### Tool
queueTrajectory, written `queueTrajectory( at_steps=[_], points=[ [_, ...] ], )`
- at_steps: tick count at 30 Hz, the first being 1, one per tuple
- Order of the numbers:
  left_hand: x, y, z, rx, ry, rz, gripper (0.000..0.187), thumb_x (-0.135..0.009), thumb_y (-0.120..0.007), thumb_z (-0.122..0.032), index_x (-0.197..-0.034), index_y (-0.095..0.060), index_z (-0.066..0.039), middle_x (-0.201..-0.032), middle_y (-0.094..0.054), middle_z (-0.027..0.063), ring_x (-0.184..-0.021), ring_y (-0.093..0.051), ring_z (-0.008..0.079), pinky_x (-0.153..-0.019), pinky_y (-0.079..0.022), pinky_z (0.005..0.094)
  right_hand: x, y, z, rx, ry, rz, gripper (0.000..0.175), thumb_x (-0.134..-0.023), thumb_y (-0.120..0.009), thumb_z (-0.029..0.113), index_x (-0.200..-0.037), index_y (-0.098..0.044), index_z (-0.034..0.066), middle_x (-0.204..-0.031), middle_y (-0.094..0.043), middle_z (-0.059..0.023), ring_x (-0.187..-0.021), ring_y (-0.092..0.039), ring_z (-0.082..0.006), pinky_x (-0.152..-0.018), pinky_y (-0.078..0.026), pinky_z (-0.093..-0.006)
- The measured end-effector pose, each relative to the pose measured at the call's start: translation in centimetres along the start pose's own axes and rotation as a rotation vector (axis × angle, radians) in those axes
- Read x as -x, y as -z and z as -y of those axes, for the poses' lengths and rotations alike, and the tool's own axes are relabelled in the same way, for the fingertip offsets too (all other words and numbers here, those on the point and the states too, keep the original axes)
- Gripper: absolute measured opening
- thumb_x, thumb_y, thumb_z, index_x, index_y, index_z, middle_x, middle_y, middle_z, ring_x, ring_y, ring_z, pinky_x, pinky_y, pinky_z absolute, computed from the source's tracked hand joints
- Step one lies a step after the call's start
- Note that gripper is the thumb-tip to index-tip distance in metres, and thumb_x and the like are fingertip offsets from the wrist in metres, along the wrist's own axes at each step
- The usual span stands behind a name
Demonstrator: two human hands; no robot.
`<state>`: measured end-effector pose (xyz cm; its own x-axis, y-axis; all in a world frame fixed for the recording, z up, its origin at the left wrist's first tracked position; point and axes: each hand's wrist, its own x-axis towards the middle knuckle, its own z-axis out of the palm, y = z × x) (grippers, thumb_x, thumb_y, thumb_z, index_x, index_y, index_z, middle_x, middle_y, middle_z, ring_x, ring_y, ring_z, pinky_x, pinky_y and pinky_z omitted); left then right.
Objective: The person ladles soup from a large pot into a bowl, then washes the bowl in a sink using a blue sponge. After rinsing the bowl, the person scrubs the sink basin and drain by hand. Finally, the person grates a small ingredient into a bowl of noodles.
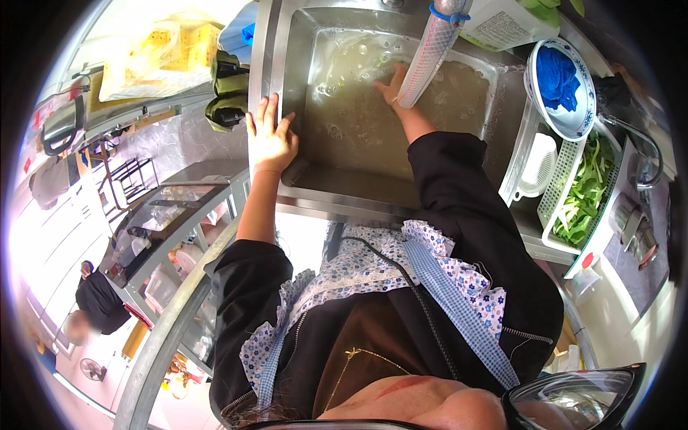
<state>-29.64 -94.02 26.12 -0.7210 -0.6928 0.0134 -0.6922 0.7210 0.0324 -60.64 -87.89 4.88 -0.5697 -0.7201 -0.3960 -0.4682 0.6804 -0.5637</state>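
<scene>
A stainless steel sink (349, 196) full of murky, bubbly water (355, 134) lies before me. My left hand (271, 140) rests flat on the sink's left rim, fingers spread, holding nothing. My right hand (395, 86) reaches into the basin, its fingertips hidden in the cloudy water. Across that wrist, nearer the camera, slants a clear reinforced hose (430, 56) with a blue tie (449, 16). A faint green patch shows in the water close to the right fingertips. Whether those fingers hold anything is not visible.
On the right are a patterned bowl (583, 126) with a blue cloth (556, 78), a white strainer (537, 164) and a basket (556, 199) of leafy greens (583, 199). A plastic jug (500, 27) stands behind. Far left, another person (102, 301) is beyond a metal rail (161, 333).
</scene>
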Motion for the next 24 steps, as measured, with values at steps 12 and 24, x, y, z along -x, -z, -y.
queueTrajectory(
  at_steps=[12, 24],
  points=[
    [0.6, 0.2, 0.1, 0.034, -0.016, -0.047, 0.034, -0.072, -0.069, -0.020, -0.106, -0.073, -0.019, -0.156, -0.037, 0.0090, -0.146, -0.030, 0.0289, -0.118, -0.020, 0.0596, 4.2, 1.3, 0.8, 0.065, 0.127, 0.235, 0.049, -0.080, -0.079, 0.035, -0.117, -0.066, 0.0043, -0.113, -0.069, -0.0196, -0.107, -0.065, -0.0377, -0.093, -0.049, -0.0447],
    [-0.3, -1.5, 1.2, 0.054, -0.027, -0.070, 0.033, -0.072, -0.068, -0.015, -0.104, -0.070, -0.016, -0.157, -0.035, 0.0102, -0.147, -0.028, 0.0321, -0.117, -0.020, 0.0609, 12.4, 13.4, -4.4, 0.467, 0.510, -0.227, 0.023, -0.085, -0.074, 0.023, -0.095, -0.060, 0.0075, -0.090, -0.068, -0.0127, -0.093, -0.063, -0.0324, -0.093, -0.041, -0.0457]
  ],
)
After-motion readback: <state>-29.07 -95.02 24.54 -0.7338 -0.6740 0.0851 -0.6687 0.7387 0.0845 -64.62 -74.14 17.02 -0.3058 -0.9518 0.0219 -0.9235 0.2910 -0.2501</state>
